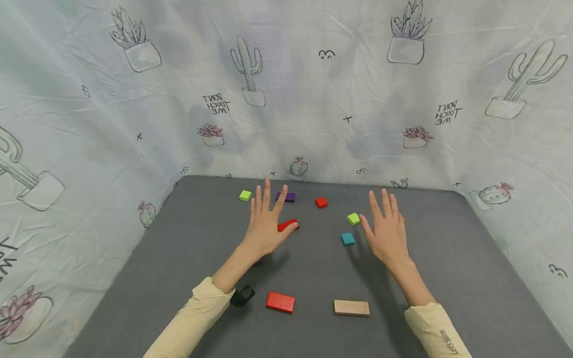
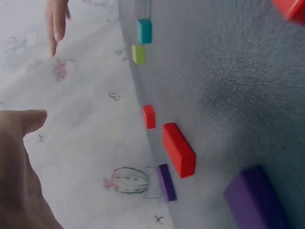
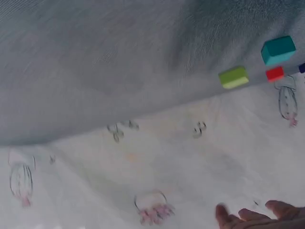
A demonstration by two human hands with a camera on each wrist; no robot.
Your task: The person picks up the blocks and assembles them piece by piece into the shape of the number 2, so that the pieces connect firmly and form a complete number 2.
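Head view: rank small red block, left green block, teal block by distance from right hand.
1. Teal block: just left of the right hand.
2. Small red block: farther left, toward the back.
3. Left green block: far left, near the back edge.

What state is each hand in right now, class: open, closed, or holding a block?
Left hand: open, fingers spread, holding nothing.
Right hand: open, fingers extended, holding nothing.

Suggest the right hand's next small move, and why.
Probably lower the right hand toward the teal block: the hand is open and empty above the table, and in the head view the block shows just left of it, uncovered.
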